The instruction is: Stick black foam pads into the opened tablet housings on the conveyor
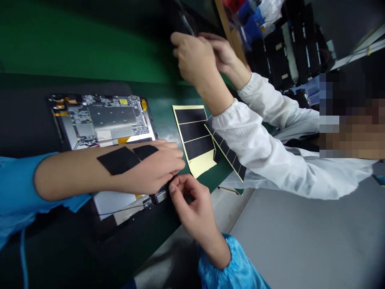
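An opened tablet (112,116) with bare circuit boards lies beneath my left hand (156,164). That hand reaches across the tablet, its fingers curled together at the lower right edge. Two black adhesive pieces (120,159) are stuck to the back of my left hand and wrist. My right hand (194,204) meets it at the edge, thumb and forefinger pinched together. Whatever lies between the fingertips of both hands is too small and hidden to name. A small metallic part (161,196) sits at the tablet's edge, just left of my right fingertips.
Sheets of black adhesive pieces on yellow backing (202,166) lie beyond my hands on the green table (164,94). A co-worker's white sleeves (252,140) reach over them, with blurred hands (198,60) at a dark object. Black items (300,44) fill the upper right.
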Tool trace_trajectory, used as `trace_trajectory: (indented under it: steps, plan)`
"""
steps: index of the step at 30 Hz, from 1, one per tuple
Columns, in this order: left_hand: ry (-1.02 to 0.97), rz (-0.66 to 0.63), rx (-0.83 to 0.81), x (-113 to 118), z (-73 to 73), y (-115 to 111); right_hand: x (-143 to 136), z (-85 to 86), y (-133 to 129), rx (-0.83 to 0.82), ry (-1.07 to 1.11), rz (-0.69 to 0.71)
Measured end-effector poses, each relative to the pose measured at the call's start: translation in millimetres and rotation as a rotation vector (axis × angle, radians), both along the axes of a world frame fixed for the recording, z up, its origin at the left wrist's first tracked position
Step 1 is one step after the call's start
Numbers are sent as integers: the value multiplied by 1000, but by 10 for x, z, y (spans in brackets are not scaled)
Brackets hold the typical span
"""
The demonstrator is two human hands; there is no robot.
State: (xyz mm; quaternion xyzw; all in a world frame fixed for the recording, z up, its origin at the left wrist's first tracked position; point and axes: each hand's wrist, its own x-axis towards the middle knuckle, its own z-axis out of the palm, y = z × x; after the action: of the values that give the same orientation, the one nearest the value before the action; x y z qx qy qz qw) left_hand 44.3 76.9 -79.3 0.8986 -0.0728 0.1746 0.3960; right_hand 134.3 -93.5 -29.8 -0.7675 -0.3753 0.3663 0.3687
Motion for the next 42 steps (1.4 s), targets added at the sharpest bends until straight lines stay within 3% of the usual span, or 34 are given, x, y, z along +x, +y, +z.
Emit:
trace_trajectory:
  steps: [13, 21, 34, 42]
  plan:
    - [-107, 20, 52, 21, -97, -31, -69, 173, -23, 72, 30, 70]
    - [-128, 8, 26, 27, -148, -42, 45, -7, 4, -52, 65, 38]
    - [-30, -18, 68, 3, 21, -16, -7, -37, -34, -15, -67, 36]
    - [-36, -19, 70, -26, 43, 8, -12, -99, -69, 40, -122, 12]
